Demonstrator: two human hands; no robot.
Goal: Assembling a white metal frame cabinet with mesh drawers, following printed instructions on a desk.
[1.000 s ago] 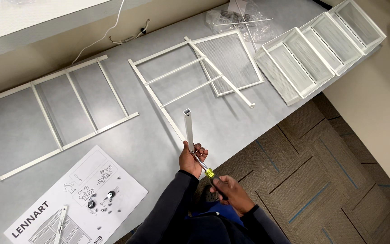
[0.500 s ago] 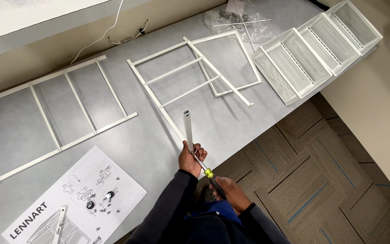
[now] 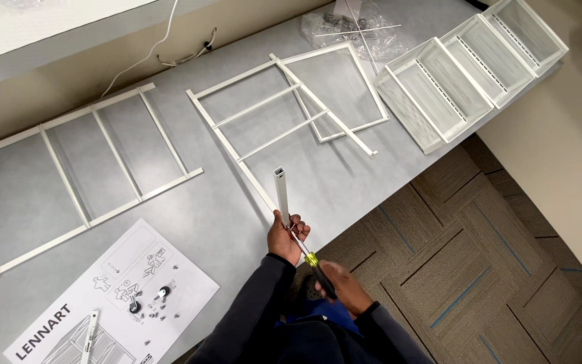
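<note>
My left hand (image 3: 284, 237) grips the lower end of a white square metal tube (image 3: 281, 192), held upright over the front edge of the grey table (image 3: 345, 185). My right hand (image 3: 342, 286) holds a screwdriver (image 3: 311, 264) with a yellow and black handle. Its shaft slants up to the left and its tip meets the tube right by my left fingers. A white ladder-shaped frame (image 3: 264, 125) lies flat on the table just beyond the tube.
A second white ladder frame (image 3: 89, 182) lies at the left. An instruction sheet (image 3: 112, 303) carries two small casters and several screws. White mesh drawers (image 3: 466, 67) and a clear plastic bag (image 3: 358, 27) sit at the far right. Patterned carpet (image 3: 473, 269) lies below the table edge.
Almost nothing differs; both hands stay on the tube and screwdriver, with only a slight shift of the right hand.
</note>
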